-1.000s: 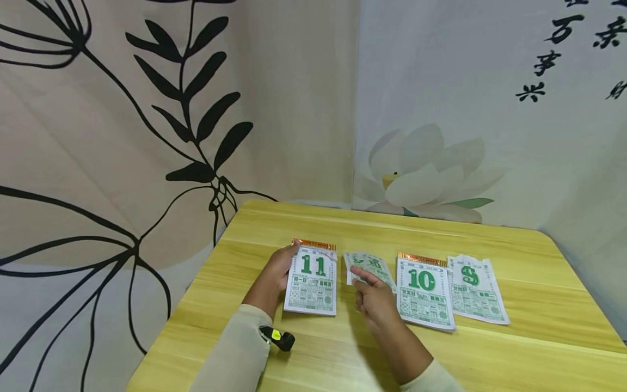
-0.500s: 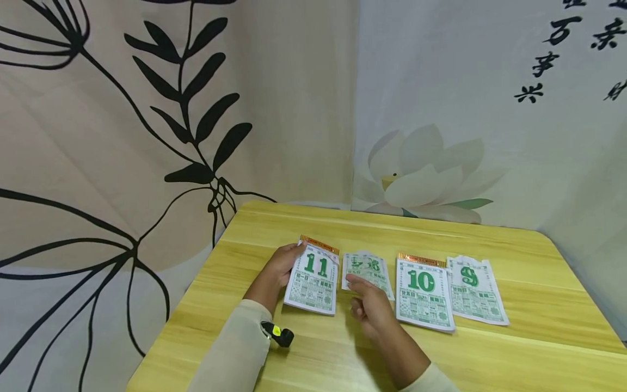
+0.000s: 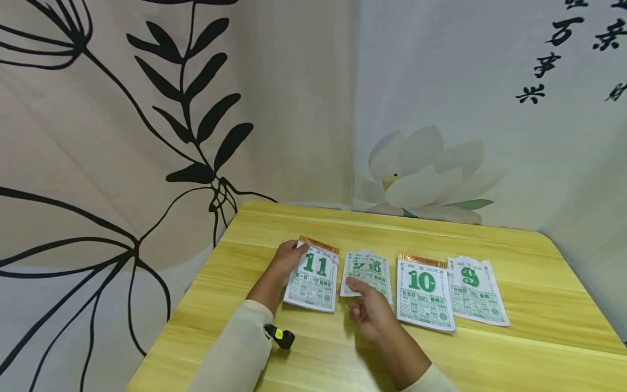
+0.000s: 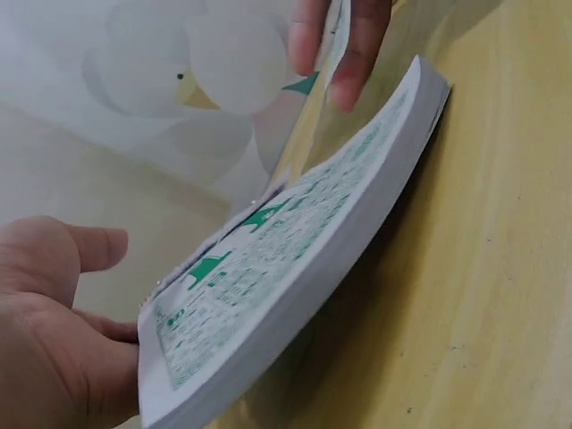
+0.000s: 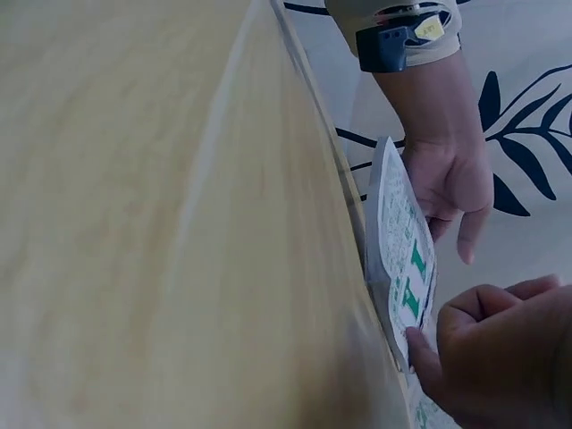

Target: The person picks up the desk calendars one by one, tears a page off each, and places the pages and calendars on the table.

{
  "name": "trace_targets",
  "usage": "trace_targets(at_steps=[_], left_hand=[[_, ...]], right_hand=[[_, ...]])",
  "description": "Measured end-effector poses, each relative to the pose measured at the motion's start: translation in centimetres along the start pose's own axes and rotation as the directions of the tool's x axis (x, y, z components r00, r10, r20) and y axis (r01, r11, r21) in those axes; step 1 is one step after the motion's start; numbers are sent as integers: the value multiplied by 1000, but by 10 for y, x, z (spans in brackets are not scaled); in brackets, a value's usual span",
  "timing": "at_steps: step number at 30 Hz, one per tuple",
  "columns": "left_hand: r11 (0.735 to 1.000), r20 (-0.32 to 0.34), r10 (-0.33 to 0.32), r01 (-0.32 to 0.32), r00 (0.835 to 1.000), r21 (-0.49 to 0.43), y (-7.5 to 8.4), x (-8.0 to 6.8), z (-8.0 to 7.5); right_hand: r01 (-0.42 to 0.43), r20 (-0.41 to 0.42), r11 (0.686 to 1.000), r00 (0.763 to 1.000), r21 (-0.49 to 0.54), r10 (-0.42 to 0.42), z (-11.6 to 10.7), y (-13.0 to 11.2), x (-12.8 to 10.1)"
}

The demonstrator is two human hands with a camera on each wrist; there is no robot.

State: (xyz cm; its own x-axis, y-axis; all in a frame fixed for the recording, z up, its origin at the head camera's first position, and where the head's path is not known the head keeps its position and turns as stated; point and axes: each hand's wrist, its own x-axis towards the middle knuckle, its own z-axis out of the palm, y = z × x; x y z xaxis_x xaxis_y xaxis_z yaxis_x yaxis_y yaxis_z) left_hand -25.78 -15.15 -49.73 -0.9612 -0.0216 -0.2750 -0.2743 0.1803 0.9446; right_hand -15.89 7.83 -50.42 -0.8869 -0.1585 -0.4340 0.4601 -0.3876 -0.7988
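Observation:
My left hand [image 3: 287, 261] holds a tear-off calendar pad [image 3: 312, 280] by its upper left side, thumb near the top corner. The pad bears a green 11 and a red-gold top strip. In the left wrist view the pad [image 4: 286, 277] tilts up from the table, with fingers behind it. My right hand [image 3: 373, 310] pinches the lower left of a loose torn calendar page [image 3: 367, 269] with green print; its number is unclear. Paper shows between that hand's fingers [image 4: 362, 49] in the left wrist view. The right wrist view hides the pinch.
Right of my right hand lies a second calendar pad [image 3: 425, 294] showing 10. It overlaps or abuts a torn page [image 3: 477, 291] showing 9. All rest on a yellow wooden table [image 3: 543, 305] against a printed cloth backdrop [image 3: 303, 109].
The pad in my left hand has tilted, its top shifting slightly right. My right hand has moved slightly left and down, and the pinched page now lies flatter and more square.

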Motion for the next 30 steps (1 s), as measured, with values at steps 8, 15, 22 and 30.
trace_targets(at_steps=[8,15,22,30], left_hand=[[997,-115,0,8,993,71,-2,3,2],[992,-171,-17,39,985,123,0,3,5],[990,-169,-35,57,985,128,-1,3,6],[985,-225,-5,44,974,167,-7,2,4]], right_hand=[[-37,20,997,999,-61,38,1,-5,-6],[-76,87,992,993,-100,84,2,-9,-15],[-85,91,982,991,-167,102,1,-9,-20],[-71,110,986,990,-148,88,-5,-12,-21]])
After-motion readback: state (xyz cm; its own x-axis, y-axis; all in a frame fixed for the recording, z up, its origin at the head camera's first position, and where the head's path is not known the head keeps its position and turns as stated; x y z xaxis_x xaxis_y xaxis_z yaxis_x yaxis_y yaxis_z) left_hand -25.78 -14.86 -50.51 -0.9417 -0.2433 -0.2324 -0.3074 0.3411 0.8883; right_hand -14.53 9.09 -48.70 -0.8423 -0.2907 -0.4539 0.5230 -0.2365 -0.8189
